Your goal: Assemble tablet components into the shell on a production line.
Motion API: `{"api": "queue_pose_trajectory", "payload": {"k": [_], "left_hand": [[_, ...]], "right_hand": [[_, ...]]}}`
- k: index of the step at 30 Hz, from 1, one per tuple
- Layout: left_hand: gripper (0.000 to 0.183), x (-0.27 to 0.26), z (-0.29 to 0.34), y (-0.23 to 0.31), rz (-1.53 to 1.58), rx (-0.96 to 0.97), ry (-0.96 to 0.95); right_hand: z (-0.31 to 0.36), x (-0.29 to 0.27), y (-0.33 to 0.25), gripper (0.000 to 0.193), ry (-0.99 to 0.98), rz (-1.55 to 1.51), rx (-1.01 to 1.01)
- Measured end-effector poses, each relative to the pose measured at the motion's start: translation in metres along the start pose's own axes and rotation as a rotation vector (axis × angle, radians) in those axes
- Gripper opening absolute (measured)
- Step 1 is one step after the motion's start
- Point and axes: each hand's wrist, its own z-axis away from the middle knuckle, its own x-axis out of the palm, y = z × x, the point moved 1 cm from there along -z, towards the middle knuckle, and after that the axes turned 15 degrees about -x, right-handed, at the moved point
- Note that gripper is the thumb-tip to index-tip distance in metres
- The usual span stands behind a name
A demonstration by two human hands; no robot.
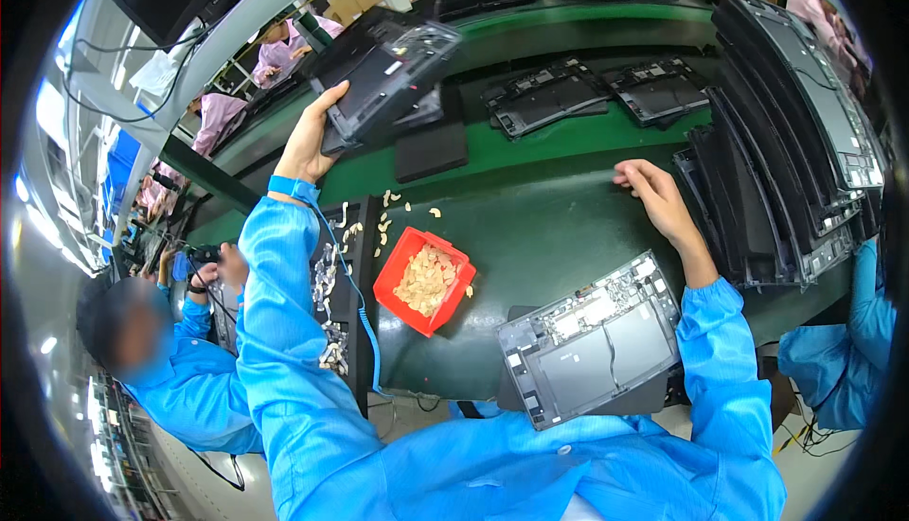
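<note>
My left hand [312, 133], a blue wrist strap at its cuff, is raised at the far left and closed on a tablet housing [393, 76] with its inner parts exposed. It holds the housing tilted above the green belt, over a dark flat pad [431, 150]. My right hand [660, 204] hovers over the green work surface with its fingers loosely bent and a little apart, and nothing shows in them. Nearer to me, below that hand, an opened tablet [606, 355] with circuit board and battery visible lies on a dark pad.
A red bin [426, 282] of small pale yellow pieces stands left of centre. A dark tray [331, 303] with scraps lies beside it. Tall stacks of tablet housings [776, 171] rise at the right. Two opened tablets [549, 100] rest on the belt. Co-workers sit around.
</note>
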Motion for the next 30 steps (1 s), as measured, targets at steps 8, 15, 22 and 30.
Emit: {"api": "queue_pose_trajectory", "payload": {"k": [8, 15, 22, 30], "left_hand": [[0.037, 0.069, 0.028, -0.028, -0.114, 0.021, -0.041], [0.037, -0.026, -0.061, -0.046, -0.211, -0.091, 0.182], [0.054, -0.154, -0.133, -0.109, -0.322, -0.161, 0.340], [0.066, -0.150, -0.146, -0.103, -0.356, -0.430, 0.183]], "right_hand": [[-0.063, 0.065, -0.131, 0.074, -0.163, -0.682, 0.213], [0.021, 0.025, -0.121, 0.052, -0.139, -0.245, 0.149], [0.135, -0.027, -0.123, 0.031, 0.116, 0.001, 0.206], [0.201, 0.010, -0.114, 0.041, 0.144, 0.354, -0.062]]}}
